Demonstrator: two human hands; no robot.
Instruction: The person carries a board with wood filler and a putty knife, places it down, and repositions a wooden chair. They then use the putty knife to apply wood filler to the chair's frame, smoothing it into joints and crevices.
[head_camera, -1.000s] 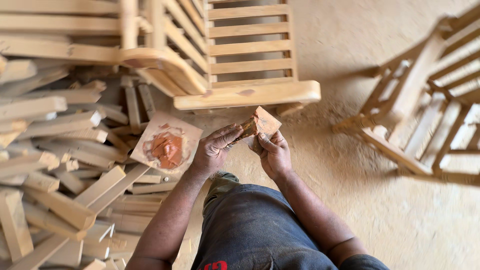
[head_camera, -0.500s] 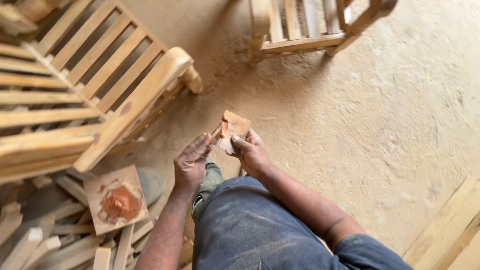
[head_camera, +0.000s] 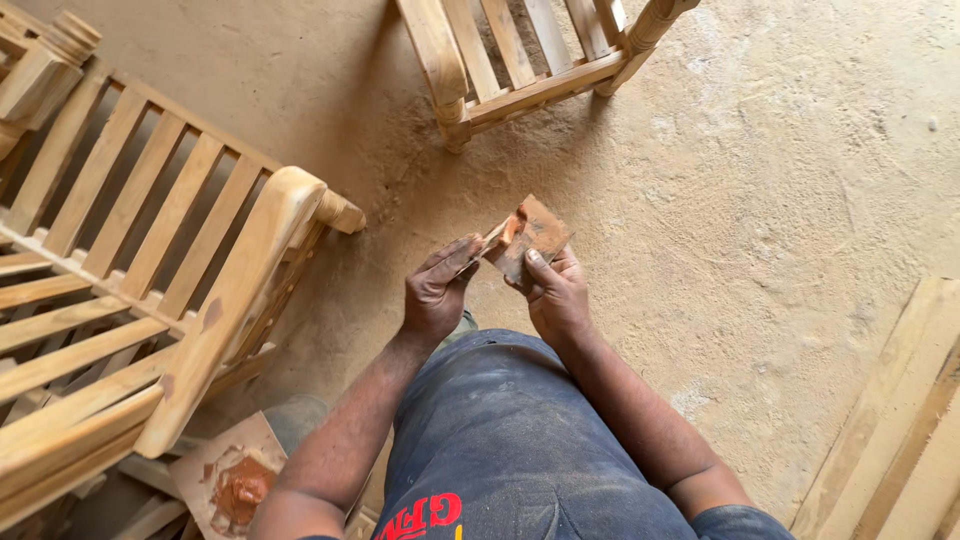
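Right hand (head_camera: 556, 292) fingers clamp a small board (head_camera: 528, 235); left hand (head_camera: 437, 292) fingers pinch a thin blade (head_camera: 481, 248)

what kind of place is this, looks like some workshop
Most likely a furniture-making workshop. Unfinished slatted wooden chair frames stand on a dusty floor, planks lie at the right, and the person's right hand holds a small board smeared with reddish paste.

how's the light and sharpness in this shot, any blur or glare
Head view: soft, even daylight, no glare; faint shadows under the wooden chair frame; the left hand, right hand and the stained card they hold look sharp; straight slats bow slightly near the edges, wide-lens distortion.
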